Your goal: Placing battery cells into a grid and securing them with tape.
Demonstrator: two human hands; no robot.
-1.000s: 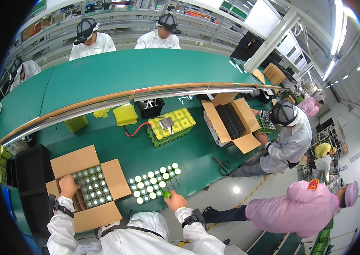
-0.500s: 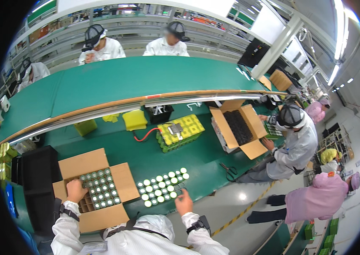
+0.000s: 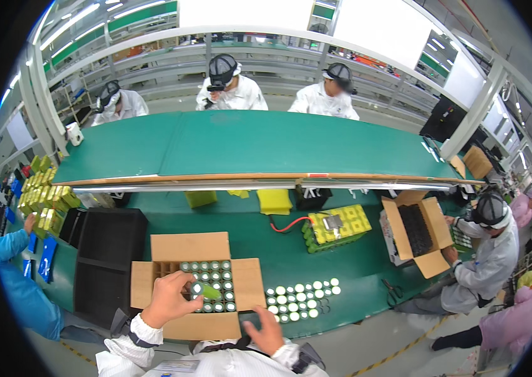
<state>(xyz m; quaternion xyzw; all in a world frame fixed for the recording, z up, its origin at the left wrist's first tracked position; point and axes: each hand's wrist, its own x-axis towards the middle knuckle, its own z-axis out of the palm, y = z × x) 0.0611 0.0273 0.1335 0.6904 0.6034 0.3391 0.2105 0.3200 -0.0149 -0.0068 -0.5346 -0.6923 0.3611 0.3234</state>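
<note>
- Left hand [image 3: 168, 300] pinches a tilted green cell [image 3: 212, 292] above the carton; the right hand [image 3: 269, 332] is apart from it, near the carton's near right corner, thumb and forefinger spread, with no cell visible between them.
- Green table [image 3: 234, 220]: it carries the work, with a black tray [image 3: 109, 257] toward its left end.
- Carton [image 3: 247, 283], flaps open, by the table's near edge, left of centre: cells stand upright in its divided grid, and bare slots show along its left side, so it looks partly emptied, with most remaining.
- Yellow-topped battery pack [image 3: 338, 227], with a red lead, sits farther back, right of the middle, untouched.
- Standing cells [image 3: 292, 307] in rows by the near edge, right of the carton: most places look filled; dark round outlines [image 3: 324, 308] at the near right seem unfilled.
- Against half a second earlier, the left hand is up from the carton's left slots, the cell now in plain sight; the right hand has left the rows' near right side. The view has swung left, bringing in a blue-sleeved person [image 3: 21, 283].
</note>
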